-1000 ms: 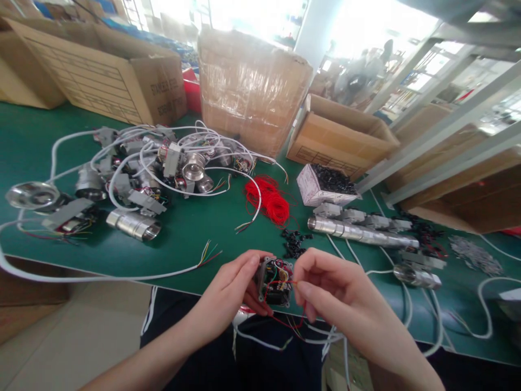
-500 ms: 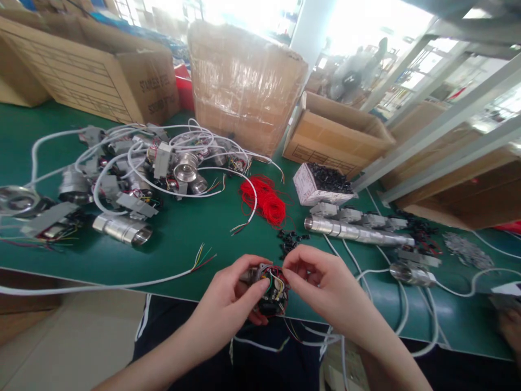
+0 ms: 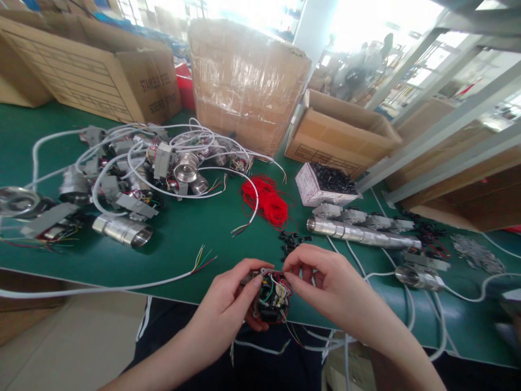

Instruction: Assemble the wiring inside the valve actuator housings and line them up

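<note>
My left hand (image 3: 230, 296) grips a small open housing with a circuit board and coloured wires (image 3: 273, 297), at the table's front edge. Its thumb presses on the upper left corner, and its other fingers curl around the side and underneath. At the upper right rim is my right hand (image 3: 315, 274), thumb and forefinger pinched together beside the red wires. Whatever lies between those fingertips is too small to make out. Just behind the right hand lies a loose cluster of small black parts (image 3: 291, 240).
Metal valve bodies with grey housings and white cables (image 3: 122, 228) pile up at left. Red wire coils (image 3: 268, 201) lie mid-table. A small box of black parts (image 3: 325, 184), a row of metal bodies (image 3: 362, 232) and cardboard boxes (image 3: 248, 87) stand behind and right.
My left thumb has slid up to the housing's upper left corner, uncovering more of the green wire. The housing has tilted slightly towards me. My right hand stays pinched at the rim.
</note>
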Available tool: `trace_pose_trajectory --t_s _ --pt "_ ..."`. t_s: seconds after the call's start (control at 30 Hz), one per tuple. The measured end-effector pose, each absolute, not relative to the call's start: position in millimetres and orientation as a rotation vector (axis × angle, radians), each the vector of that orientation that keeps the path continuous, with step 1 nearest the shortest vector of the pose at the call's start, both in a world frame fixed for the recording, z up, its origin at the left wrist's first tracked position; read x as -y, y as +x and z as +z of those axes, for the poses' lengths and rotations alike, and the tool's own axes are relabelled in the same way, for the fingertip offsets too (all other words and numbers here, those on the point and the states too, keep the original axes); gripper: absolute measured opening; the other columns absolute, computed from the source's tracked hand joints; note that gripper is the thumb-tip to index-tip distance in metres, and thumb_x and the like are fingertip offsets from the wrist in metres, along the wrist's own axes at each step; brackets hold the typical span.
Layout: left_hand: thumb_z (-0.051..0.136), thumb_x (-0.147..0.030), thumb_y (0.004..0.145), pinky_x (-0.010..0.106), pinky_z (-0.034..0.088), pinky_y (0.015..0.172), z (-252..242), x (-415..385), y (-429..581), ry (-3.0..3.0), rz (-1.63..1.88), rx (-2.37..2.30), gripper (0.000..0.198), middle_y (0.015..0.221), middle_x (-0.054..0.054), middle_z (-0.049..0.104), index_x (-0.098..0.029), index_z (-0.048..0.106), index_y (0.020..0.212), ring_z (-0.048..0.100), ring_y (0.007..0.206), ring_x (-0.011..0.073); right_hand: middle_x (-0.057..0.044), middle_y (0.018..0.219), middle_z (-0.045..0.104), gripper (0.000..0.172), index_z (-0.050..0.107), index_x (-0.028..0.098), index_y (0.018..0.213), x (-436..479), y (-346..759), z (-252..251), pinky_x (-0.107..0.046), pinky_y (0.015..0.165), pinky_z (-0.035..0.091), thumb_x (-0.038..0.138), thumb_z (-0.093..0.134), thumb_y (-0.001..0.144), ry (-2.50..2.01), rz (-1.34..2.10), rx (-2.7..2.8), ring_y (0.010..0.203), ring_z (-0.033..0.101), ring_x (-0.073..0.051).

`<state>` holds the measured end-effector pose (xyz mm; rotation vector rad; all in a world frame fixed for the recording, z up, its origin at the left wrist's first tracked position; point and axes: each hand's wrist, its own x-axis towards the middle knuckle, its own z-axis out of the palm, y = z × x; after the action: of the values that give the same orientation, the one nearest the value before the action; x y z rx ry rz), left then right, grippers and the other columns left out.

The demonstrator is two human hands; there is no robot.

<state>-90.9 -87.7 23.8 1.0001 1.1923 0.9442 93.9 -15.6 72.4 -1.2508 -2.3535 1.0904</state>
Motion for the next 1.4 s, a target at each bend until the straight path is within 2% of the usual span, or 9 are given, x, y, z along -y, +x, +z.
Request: trace_pose_trajectory --t_s 0.07,0.23,0.43,0.6,0.73,0.9,1.1,1.4 --pt "0.053 -0.049 0.096 0.028 0.062 0.063 24 87 -90 0.997 0.947 -1.199 0.035 0.078 0.004 0.074 -0.021 0.069 0.111 0.075 0.085 0.0258 0.0 0.077 0.065 0.015 0.069 0.019 0.078 13 95 76 -0.022 0.056 0.041 0.008 0.064 0.086 -1.247 1.046 2.407 0.062 0.054 -0.012" --pt "0.05 -0.051 0.095 0.026 0.06 0.05 22 87 -89 0.962 0.927 -1.157 0.039 0.076 0.002 0.071 -0.019 0.065 0.112 0.071 0.056 0.0191 0.001 0.076 0.063 0.016 0.072 0.018 0.079 3 88 86 -0.021 0.056 0.039 0.005 0.067 0.087 -1.193 1.048 2.476 0.062 0.053 -0.011" --pt "0.049 -0.051 0.095 0.024 0.059 0.046 17 88 -85 0.941 0.944 -1.198 0.04 0.075 0.0 0.067 -0.017 0.062 0.11 0.07 0.051 0.0176 0.001 0.076 0.065 0.012 0.075 0.016 0.081 -13 75 88 -0.021 0.061 0.043 0.006 0.071 0.087 -1.121 1.22 2.565 0.065 0.058 -0.01" --pt "0.046 -0.048 0.097 0.023 0.058 0.044 19 86 -85 0.99 0.95 -1.186 0.036 0.075 0.001 0.067 -0.017 0.063 0.103 0.07 0.051 0.0174 0.001 0.075 0.067 0.01 0.076 0.015 0.08 -23 70 89 -0.023 0.065 0.043 0.01 0.071 0.088 -1.043 1.275 2.65 0.071 0.061 -0.012" --pt "0.046 -0.048 0.097 0.023 0.058 0.044 21 87 -85 0.986 0.943 -1.194 0.036 0.073 0.001 0.066 -0.017 0.063 0.104 0.07 0.051 0.0179 0.004 0.068 0.063 0.011 0.074 0.015 0.077 -27 66 90 -0.021 0.059 0.039 0.009 0.073 0.085 -1.034 1.288 2.678 0.064 0.055 -0.01" --pt "0.046 -0.047 0.096 0.023 0.058 0.045 20 87 -84 0.993 0.936 -1.187 0.036 0.072 0.0 0.067 -0.016 0.063 0.106 0.071 0.052 0.0179 0.005 0.065 0.06 0.014 0.072 0.015 0.073 -27 65 90 -0.02 0.058 0.039 0.005 0.071 0.083 -1.053 1.313 2.694 0.062 0.053 -0.008" --pt "0.045 -0.042 0.096 0.023 0.058 0.047 22 85 -91 1.073 0.922 -1.161 0.035 0.083 0.005 0.073 -0.016 0.065 0.11 0.071 0.054 0.0172 0.005 0.064 0.061 0.014 0.072 0.015 0.074 -30 67 87 -0.02 0.057 0.04 0.006 0.069 0.083 -1.054 1.356 2.684 0.061 0.054 -0.009" --pt "0.048 -0.038 0.094 0.025 0.059 0.053 23 83 -98 1.171 0.898 -1.181 0.04 0.094 0.008 0.077 -0.017 0.067 0.122 0.075 0.072 0.0218 0.004 0.064 0.064 0.012 0.073 0.014 0.076 -32 67 86 -0.019 0.056 0.041 0.007 0.069 0.084 -1.055 1.422 2.649 0.06 0.056 -0.009"
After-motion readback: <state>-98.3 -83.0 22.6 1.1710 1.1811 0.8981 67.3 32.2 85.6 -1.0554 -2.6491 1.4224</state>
